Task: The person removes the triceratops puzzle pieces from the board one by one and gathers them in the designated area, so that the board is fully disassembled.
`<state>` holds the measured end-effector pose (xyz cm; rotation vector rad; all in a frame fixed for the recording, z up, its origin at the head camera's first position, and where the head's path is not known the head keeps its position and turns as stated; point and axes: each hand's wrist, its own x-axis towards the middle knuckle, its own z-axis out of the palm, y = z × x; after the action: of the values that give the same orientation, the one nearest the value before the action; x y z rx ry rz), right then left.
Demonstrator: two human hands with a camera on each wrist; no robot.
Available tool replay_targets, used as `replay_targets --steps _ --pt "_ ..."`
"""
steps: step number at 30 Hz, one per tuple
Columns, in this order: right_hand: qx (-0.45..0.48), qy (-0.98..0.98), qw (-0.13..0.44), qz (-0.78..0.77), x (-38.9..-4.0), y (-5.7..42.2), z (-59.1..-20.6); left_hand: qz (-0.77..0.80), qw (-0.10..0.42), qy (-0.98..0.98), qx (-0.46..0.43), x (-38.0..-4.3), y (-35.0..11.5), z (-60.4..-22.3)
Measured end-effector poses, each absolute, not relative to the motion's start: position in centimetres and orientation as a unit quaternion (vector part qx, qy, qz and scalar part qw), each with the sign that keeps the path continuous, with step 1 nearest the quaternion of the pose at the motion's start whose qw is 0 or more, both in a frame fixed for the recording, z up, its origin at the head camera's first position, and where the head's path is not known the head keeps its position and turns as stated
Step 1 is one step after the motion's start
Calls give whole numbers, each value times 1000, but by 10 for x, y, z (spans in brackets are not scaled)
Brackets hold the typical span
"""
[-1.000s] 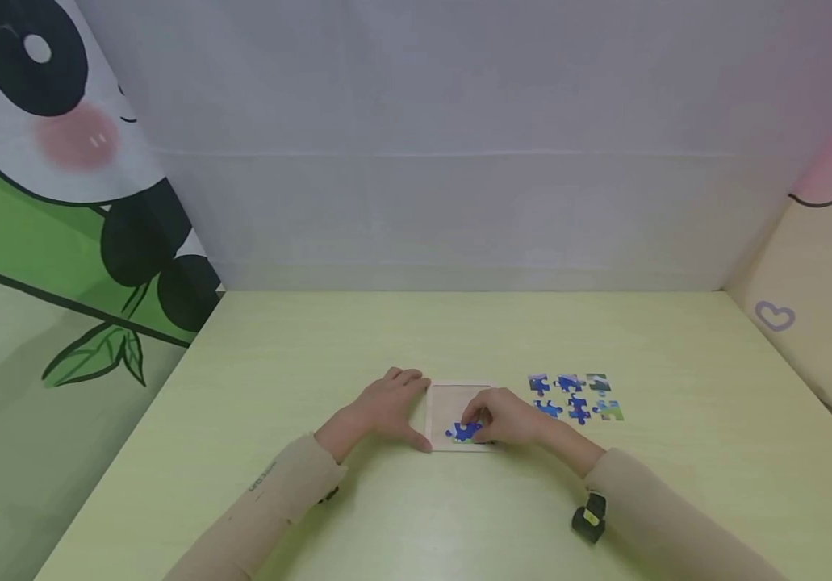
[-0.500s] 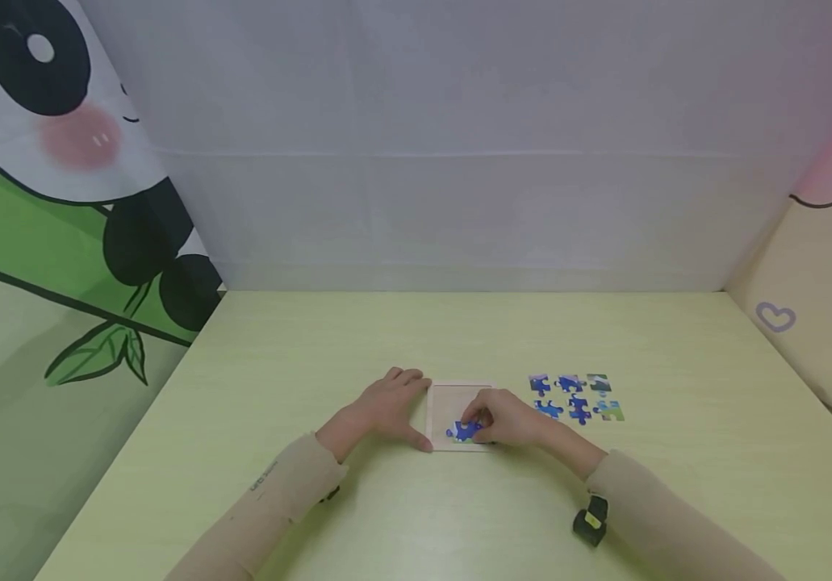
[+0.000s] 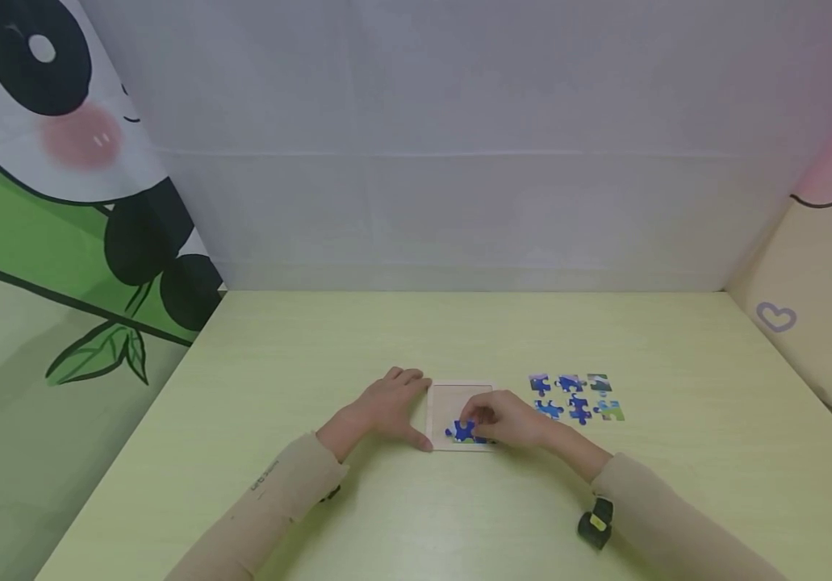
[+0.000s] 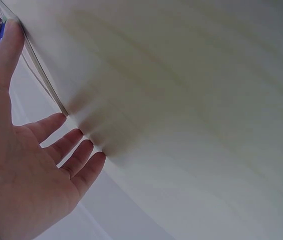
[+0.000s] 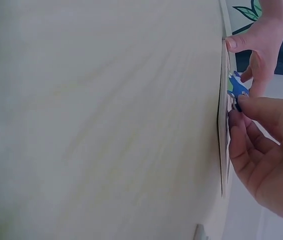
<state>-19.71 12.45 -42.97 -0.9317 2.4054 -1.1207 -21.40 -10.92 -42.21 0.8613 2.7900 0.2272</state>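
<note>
A shallow square tray [image 3: 450, 399] with a pale raised rim lies on the table between both hands. My left hand [image 3: 386, 407] rests at the tray's left side, thumb and fingers spread and fairly straight; in the left wrist view its fingertips touch the table beside the rim. Over the tray's near part, my right hand [image 3: 510, 418] pinches a blue jigsaw puzzle piece [image 3: 463, 431] between thumb and fingers. The right wrist view shows this blue puzzle piece [image 5: 238, 89] at the thumb tip. Some blue and green shows beside and under it, partly hidden by the fingers.
Several loose puzzle pieces [image 3: 579, 409] in blue, green and purple lie right of the tray in two rough rows. A pale curtain [image 3: 459, 202] hangs behind the table [image 3: 299, 339]. Printed cloth panels stand at the left and right sides.
My right hand and wrist have shifted very slightly to the right, and the pinched puzzle piece has turned or tilted a little. The left hand, tray and loose pieces stay in place.
</note>
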Motion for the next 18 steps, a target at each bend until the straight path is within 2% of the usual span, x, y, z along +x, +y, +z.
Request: replay_targets --steps 11,18 --pt "-321 842 165 -401 -203 140 -420 65 112 949 288 -214 -106 -419" --pt "-332 846 139 -393 -204 169 -414 64 107 947 296 -214 -106 -420"
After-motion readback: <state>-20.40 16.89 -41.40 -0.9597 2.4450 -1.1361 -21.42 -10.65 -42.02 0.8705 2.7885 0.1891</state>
